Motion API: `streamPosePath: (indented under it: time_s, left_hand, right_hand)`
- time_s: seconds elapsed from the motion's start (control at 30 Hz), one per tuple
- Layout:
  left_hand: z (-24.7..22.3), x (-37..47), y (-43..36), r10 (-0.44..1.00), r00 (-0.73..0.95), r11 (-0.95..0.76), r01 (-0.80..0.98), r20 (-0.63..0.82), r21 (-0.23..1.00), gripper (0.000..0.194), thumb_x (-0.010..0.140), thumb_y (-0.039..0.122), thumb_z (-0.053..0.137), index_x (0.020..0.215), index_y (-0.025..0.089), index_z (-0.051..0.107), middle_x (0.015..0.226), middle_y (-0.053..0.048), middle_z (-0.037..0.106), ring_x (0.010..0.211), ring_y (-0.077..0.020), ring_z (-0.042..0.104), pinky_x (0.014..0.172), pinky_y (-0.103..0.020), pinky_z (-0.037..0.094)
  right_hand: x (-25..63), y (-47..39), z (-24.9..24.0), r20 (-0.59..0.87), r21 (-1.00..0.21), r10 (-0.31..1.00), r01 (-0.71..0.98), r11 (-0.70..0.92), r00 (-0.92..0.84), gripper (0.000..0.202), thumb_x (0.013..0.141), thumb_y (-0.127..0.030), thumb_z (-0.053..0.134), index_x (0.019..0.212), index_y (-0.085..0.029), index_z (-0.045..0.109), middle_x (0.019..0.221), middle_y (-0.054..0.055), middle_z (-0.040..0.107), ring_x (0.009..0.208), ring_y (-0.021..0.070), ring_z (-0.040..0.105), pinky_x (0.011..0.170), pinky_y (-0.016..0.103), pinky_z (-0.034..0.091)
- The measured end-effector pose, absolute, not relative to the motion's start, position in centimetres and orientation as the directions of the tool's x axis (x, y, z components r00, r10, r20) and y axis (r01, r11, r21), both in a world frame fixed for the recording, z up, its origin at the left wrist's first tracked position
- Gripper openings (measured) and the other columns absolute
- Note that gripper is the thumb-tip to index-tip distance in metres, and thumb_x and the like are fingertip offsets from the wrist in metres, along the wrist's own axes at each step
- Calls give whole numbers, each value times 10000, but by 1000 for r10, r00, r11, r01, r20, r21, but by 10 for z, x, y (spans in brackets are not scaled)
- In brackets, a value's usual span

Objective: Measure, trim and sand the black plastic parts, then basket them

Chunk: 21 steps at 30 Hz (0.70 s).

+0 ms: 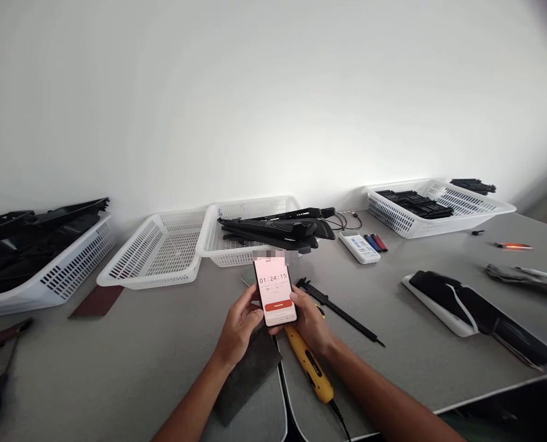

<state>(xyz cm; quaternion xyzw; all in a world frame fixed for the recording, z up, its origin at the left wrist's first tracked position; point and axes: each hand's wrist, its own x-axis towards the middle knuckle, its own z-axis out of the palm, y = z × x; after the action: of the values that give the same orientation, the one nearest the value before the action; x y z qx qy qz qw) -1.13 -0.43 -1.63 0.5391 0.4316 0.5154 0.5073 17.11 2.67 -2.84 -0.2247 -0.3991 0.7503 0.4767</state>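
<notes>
Black-edged phone (pixel 280 294) points lengthwise forward, screen (pixel 273 267) facing back.

Wall (pixel 273 110) beyond left hand (pixel 240 325) and right hand (pixel 312 316): plain, pale. Light soft; brightest low on wall, ahead of hands, dimmer toward far left. Grey table (pixel 153 350) below left hand; second grey table (pixel 406 356) below right hand. Dark gap (pixel 293 426) between tables, near side of hands. Dim area (pixel 522 408) past table edge, right of right hand: unclear.
</notes>
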Motion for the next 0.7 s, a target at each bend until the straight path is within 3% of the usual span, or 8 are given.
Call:
streamPosePath:
  time_s: [0.7]
  left_hand:
    - [-15, -13, -6, 989, 102, -106, -52, 111, 993, 613, 959, 400, 660, 1534, 211, 560, 1464, -112, 674, 1344, -335, 616, 1099, -423, 520]
  right_hand:
    - [172, 26, -30, 85, -788, 899, -581, -203, -430, 449, 949, -497, 671, 1284, -200, 687, 1119, 104, 759, 876, 239, 734, 660, 352, 680]
